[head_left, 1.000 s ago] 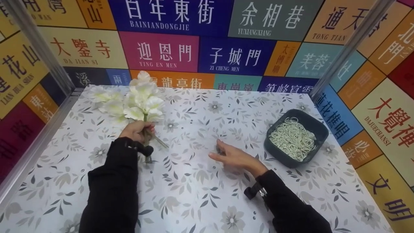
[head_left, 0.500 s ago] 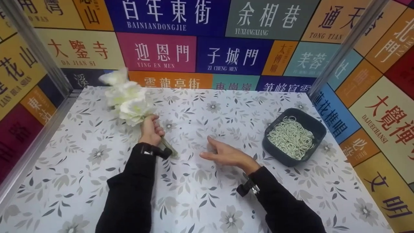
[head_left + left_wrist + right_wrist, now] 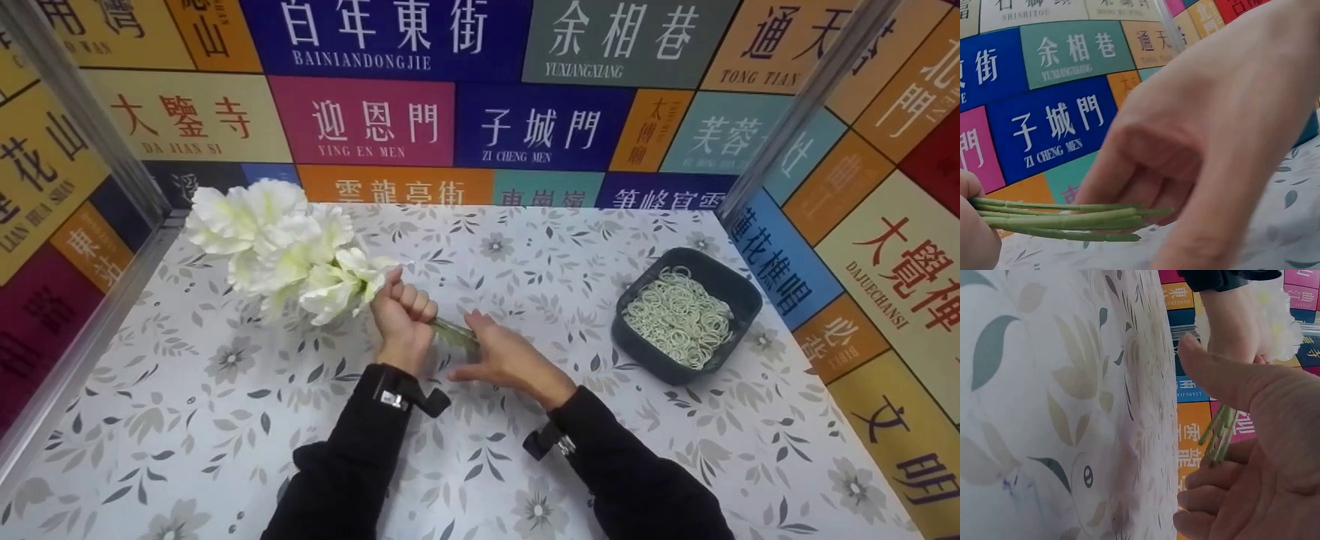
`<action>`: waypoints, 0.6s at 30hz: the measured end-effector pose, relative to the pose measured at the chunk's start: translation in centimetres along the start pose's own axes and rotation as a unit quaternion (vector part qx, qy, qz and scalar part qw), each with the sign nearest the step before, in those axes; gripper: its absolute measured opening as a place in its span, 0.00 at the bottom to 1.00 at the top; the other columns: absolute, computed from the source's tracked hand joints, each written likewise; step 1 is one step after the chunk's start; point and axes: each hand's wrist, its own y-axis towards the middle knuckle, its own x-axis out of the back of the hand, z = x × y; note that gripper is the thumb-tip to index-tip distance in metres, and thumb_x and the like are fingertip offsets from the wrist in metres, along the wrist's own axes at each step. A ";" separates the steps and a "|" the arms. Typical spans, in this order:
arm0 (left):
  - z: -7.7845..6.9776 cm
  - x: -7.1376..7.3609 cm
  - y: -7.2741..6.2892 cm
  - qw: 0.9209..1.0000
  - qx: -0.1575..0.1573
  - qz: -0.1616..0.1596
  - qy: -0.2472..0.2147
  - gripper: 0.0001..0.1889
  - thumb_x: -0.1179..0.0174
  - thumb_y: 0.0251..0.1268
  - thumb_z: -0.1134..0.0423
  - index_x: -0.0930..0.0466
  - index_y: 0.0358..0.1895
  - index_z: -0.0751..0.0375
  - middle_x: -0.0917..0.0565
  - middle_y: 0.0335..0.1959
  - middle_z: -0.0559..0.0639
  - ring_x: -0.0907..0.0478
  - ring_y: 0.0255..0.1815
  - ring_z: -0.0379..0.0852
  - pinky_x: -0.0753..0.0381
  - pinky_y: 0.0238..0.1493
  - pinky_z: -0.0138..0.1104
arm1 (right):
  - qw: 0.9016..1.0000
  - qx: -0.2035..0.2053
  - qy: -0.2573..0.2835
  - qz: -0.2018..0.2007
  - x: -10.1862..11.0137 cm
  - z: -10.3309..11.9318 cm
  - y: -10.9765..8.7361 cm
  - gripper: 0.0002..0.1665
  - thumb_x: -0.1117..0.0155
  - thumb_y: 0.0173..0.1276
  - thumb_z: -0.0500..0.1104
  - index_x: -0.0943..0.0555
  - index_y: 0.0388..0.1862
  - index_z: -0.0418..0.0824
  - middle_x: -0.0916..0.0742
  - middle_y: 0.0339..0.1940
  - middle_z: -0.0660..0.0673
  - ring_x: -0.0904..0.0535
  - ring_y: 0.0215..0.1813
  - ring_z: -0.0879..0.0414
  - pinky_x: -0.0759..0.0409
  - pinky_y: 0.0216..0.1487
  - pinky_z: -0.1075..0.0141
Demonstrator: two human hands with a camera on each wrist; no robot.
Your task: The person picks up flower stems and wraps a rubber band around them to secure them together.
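Observation:
My left hand [image 3: 405,319] grips a bunch of white flowers [image 3: 277,247] by the stems, with fingers curled round them just below the blooms. The blooms lean to the left. Bare green stems [image 3: 1072,219] stick out of the fist toward my right hand [image 3: 514,356]. That hand is spread, thumb and fingers apart, around the stem ends. In the right wrist view the stem ends [image 3: 1221,433] lie in front of its fingers, with the thumb [image 3: 1202,363] standing away. Whether the right fingers touch the stems, I cannot tell.
A dark square bowl [image 3: 637,358] stands on the right of the table, holding many pale green rings [image 3: 679,319] like rubber bands. A floral-patterned cover [image 3: 510,442] lies on the tabletop. Sign-printed panels [image 3: 360,124] and metal posts close in the back and sides.
My left hand has brought the flowers rightward and nearer, turning the stems toward my right hand. My right hand has shifted slightly left and now has the stem ends between its thumb and fingers.

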 end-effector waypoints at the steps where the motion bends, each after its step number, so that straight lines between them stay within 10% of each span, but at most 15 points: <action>1: 0.4 -0.3 -0.5 1.000 0.000 0.011 -0.001 0.30 0.55 0.74 0.63 0.47 0.07 0.47 0.44 0.03 0.37 0.54 0.08 0.33 0.60 0.16 0.27 | 1.000 -0.004 -0.011 -0.012 0.0 0.1 0.1 0.56 0.21 0.55 0.55 0.37 0.77 0.37 0.31 0.75 0.30 0.28 0.71 0.36 0.28 0.72 0.47; 4: 1.5 -0.9 -1.7 0.999 0.001 0.043 0.006 0.29 0.57 0.75 0.63 0.46 0.08 0.46 0.43 0.03 0.37 0.53 0.08 0.33 0.60 0.17 0.27 | 0.999 -0.009 -0.024 -0.044 0.0 0.4 0.2 0.40 0.22 0.56 0.55 0.23 0.62 0.37 0.19 0.63 0.32 0.18 0.58 0.41 0.18 0.57 0.51; 7: 2.2 -1.3 -2.7 0.997 0.007 0.082 0.014 0.29 0.61 0.78 0.63 0.50 0.10 0.47 0.46 0.05 0.37 0.57 0.10 0.34 0.61 0.17 0.28 | 0.998 -0.009 -0.015 -0.065 -0.1 0.6 0.2 0.19 0.25 0.59 0.55 0.20 0.32 0.43 0.14 0.31 0.45 0.21 0.29 0.53 0.22 0.31 0.62; 11: 2.4 -1.6 -3.7 0.991 0.013 0.136 0.009 0.27 0.66 0.80 0.63 0.56 0.14 0.49 0.52 0.08 0.39 0.61 0.13 0.36 0.64 0.17 0.28 | 0.996 -0.020 -0.015 -0.081 -0.2 0.8 -0.1 0.26 0.32 0.64 0.51 0.34 0.12 0.50 0.29 0.13 0.55 0.33 0.17 0.60 0.35 0.19 0.68; 18: 2.0 -2.0 -4.8 0.985 0.007 0.173 -0.007 0.25 0.70 0.80 0.64 0.56 0.16 0.50 0.54 0.10 0.40 0.62 0.14 0.37 0.63 0.17 0.28 | 0.991 0.001 -0.063 -0.120 -0.5 0.9 -0.6 0.30 0.45 0.73 0.49 0.41 0.10 0.50 0.35 0.12 0.55 0.37 0.16 0.59 0.40 0.18 0.68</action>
